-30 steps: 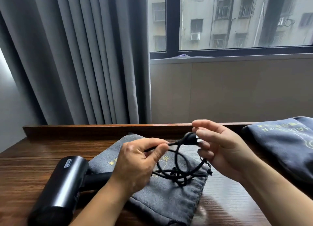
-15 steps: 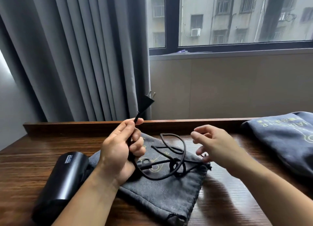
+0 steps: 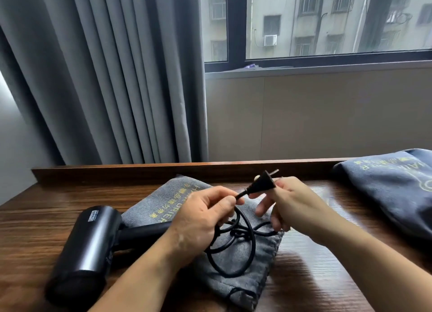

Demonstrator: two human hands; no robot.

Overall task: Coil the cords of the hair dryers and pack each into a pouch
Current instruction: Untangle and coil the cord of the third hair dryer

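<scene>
A black hair dryer (image 3: 86, 248) lies on its side at the left of the wooden table, its handle pointing right onto a flat grey pouch (image 3: 163, 199) with yellow lettering. The dryer's black cord (image 3: 243, 251) sits in loose loops on the pouch. My left hand (image 3: 201, 220) pinches the cord just below the plug (image 3: 261, 183). The plug is held up above the pouch, prongs pointing up and right. My right hand (image 3: 292, 206) meets it from the right, fingers curled round the plug's body and partly blurred.
A second grey pouch (image 3: 392, 190), bulging, lies at the table's right end. A raised wooden lip (image 3: 187, 169) runs along the table's (image 3: 315, 276) back edge, with grey curtains (image 3: 105, 78) and a window behind.
My left hand has brought the plug down from in front of the curtain to just above the pouch. My right hand has moved in and taken the plug.
</scene>
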